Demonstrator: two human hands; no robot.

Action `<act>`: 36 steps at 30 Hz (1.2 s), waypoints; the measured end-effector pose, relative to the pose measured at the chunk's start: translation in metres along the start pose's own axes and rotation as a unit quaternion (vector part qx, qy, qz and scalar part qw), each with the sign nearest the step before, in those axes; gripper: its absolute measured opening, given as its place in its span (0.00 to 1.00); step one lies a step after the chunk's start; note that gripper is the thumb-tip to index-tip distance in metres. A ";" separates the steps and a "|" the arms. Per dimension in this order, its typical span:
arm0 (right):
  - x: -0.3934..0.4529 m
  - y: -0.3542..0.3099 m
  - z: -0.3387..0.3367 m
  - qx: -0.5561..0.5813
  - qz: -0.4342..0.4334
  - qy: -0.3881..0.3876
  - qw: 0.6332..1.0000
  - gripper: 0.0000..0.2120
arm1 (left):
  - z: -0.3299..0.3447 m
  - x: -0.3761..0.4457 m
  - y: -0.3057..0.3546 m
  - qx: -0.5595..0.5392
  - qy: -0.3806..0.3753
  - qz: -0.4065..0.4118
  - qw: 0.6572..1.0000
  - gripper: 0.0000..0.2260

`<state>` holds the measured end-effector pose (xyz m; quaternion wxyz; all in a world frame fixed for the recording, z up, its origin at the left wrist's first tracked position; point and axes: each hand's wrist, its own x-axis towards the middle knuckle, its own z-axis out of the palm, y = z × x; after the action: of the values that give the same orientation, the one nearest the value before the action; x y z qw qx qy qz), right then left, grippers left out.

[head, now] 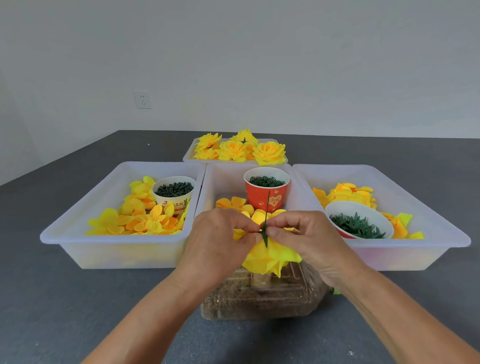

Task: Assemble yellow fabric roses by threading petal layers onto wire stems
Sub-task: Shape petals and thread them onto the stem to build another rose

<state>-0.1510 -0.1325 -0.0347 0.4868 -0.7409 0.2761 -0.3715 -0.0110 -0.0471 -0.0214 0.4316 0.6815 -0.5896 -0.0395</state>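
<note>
Left hand (220,239) and right hand (304,234) both pinching green stem (266,214) upright above yellow petals (268,257), over clear box (257,299) on worktop (73,318)

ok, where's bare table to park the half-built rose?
Free: dark grey tabletop left of the clear plastic box, in front of the left translucent tray; also the near right corner below the right translucent tray. Crowded: the middle, where both hands work.
</note>
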 end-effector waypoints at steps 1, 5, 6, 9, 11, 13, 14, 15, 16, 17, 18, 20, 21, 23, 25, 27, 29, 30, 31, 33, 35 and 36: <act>0.001 -0.003 -0.001 -0.001 0.008 -0.013 1.000 0.10 | 0.002 -0.003 0.000 -0.001 0.012 -0.009 1.000 0.07; 0.008 -0.013 -0.006 -0.042 0.005 -0.046 0.998 0.07 | 0.008 -0.009 -0.001 -0.018 0.019 -0.036 0.999 0.20; 0.008 -0.014 -0.006 -0.055 0.006 -0.052 0.997 0.05 | 0.009 -0.009 -0.001 -0.027 0.012 -0.045 0.999 0.22; 0.008 -0.015 -0.002 -0.088 -0.006 -0.060 0.994 0.04 | 0.010 -0.009 -0.002 -0.067 -0.021 -0.069 0.995 0.20; 0.007 -0.013 -0.001 -0.093 -0.028 -0.050 0.994 0.08 | 0.011 -0.009 -0.002 -0.096 -0.037 -0.075 0.992 0.15; 0.007 -0.010 0.000 -0.084 -0.040 -0.040 0.995 0.10 | 0.013 -0.008 -0.002 -0.115 -0.037 -0.077 0.990 0.13; 0.007 -0.009 0.000 -0.076 -0.043 -0.035 0.996 0.10 | 0.013 -0.007 -0.003 -0.119 -0.034 -0.076 0.989 0.13; 0.006 -0.007 0.000 -0.066 -0.046 -0.032 0.996 0.10 | 0.014 -0.006 -0.003 -0.122 -0.032 -0.075 0.989 0.13; 0.006 -0.005 0.000 -0.059 -0.049 -0.031 0.997 0.10 | 0.014 -0.005 -0.004 -0.125 -0.031 -0.075 0.989 0.12; 0.006 -0.004 0.001 -0.053 -0.054 -0.031 0.997 0.11 | 0.014 -0.005 -0.005 -0.130 -0.032 -0.076 0.988 0.12; 0.006 -0.002 0.001 -0.048 -0.063 -0.032 0.996 0.11 | 0.014 -0.006 -0.005 -0.135 -0.034 -0.079 0.987 0.12; 0.005 0.002 0.003 -0.037 -0.089 -0.031 0.995 0.13 | 0.015 -0.006 -0.007 -0.137 -0.037 -0.090 0.986 0.12; 0.004 0.005 0.004 -0.033 -0.102 -0.023 0.994 0.14 | 0.016 -0.006 -0.009 -0.134 -0.037 -0.094 0.986 0.12; 0.005 0.010 0.005 -0.036 -0.124 -0.004 0.992 0.14 | 0.017 -0.006 -0.009 -0.134 -0.032 -0.100 0.985 0.12; 0.006 0.015 0.007 -0.043 -0.141 0.014 0.989 0.11 | 0.019 -0.006 -0.009 -0.137 -0.022 -0.098 0.985 0.13; 0.006 0.019 0.009 -0.047 -0.151 0.028 0.987 0.05 | 0.020 -0.007 -0.009 -0.129 -0.010 -0.094 0.987 0.14; 0.006 0.024 0.012 -0.053 -0.166 0.047 0.984 0.03 | 0.022 -0.008 -0.009 -0.116 -0.001 -0.091 0.989 0.14; 0.007 0.025 0.013 -0.058 -0.175 0.054 0.981 0.02 | 0.022 -0.008 -0.009 -0.113 0.004 -0.091 0.989 0.14; 0.007 0.026 0.014 -0.062 -0.181 0.061 0.980 0.03 | 0.023 -0.009 -0.009 -0.111 0.007 -0.091 0.990 0.15; 0.007 0.028 0.015 -0.074 -0.190 0.070 0.976 0.04 | 0.023 -0.009 -0.008 -0.103 0.011 -0.089 0.991 0.15; 0.006 0.029 0.015 -0.073 -0.188 0.072 0.977 0.04 | 0.023 -0.009 -0.008 -0.095 0.011 -0.085 0.992 0.15; 0.006 0.028 0.015 -0.068 -0.186 0.072 0.978 0.04 | 0.023 -0.009 -0.008 -0.092 0.009 -0.083 0.992 0.15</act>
<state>-0.1363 -0.1401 -0.0628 0.3370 -0.7816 0.1926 -0.4882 -0.0207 -0.0531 -0.0449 0.4935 0.6859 -0.5204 -0.1232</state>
